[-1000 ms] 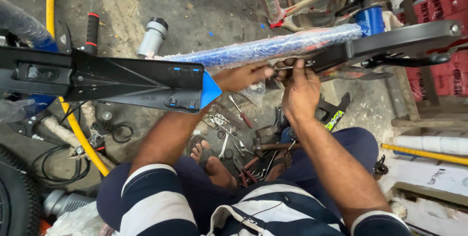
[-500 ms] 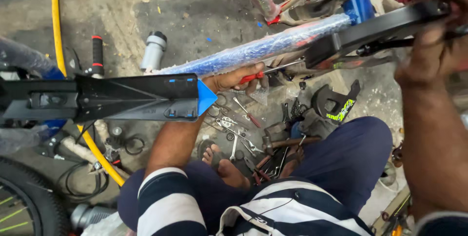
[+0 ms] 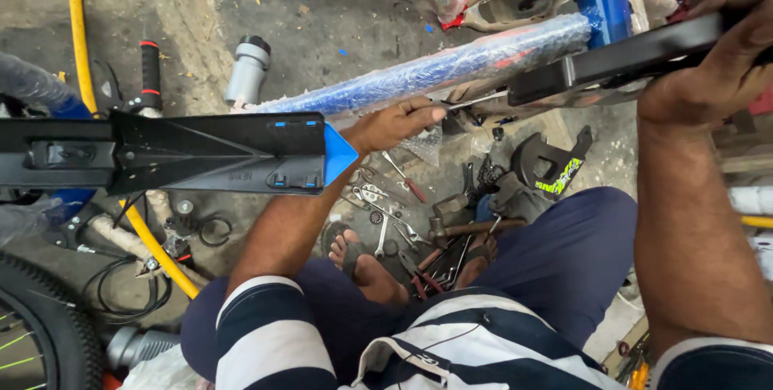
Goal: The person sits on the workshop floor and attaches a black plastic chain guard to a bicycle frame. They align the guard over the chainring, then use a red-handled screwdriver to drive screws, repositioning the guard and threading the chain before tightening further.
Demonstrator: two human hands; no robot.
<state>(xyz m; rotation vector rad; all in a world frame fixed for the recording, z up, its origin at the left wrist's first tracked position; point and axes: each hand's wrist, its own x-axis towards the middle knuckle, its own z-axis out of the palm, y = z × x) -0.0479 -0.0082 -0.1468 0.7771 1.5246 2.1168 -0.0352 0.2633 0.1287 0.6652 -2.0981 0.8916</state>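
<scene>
seated on the floor, legs in dark blue trousers, bare foot in a sandal among scattered tools.

left hand: fingers pinched shut on a thin metal tool, a rod-like shaft pointing right toward the underside of the black part; exact kind of tool not discernible.

right hand: clamped over the right end of a long black flat part, which runs slantwise from the upper right edge down to the tool tip.

just behind the black part: bicycle frame tube, blue, wrapped in clear plastic film, slanting up to the right; touching or very near the black part, cannot tell which.

left side of view: black plastic mudguard-like piece with a blue tip, lying horizontal, overlapping the left forearm.

floor below the hands: pile of wrenches, a red-handled screwdriver, a hammer, a black chain guard with yellow-green marking.

far left: yellow hose, handlebar grip black with red bands, grey cylinder upright near it. bicycle tyre at lower left corner.
</scene>
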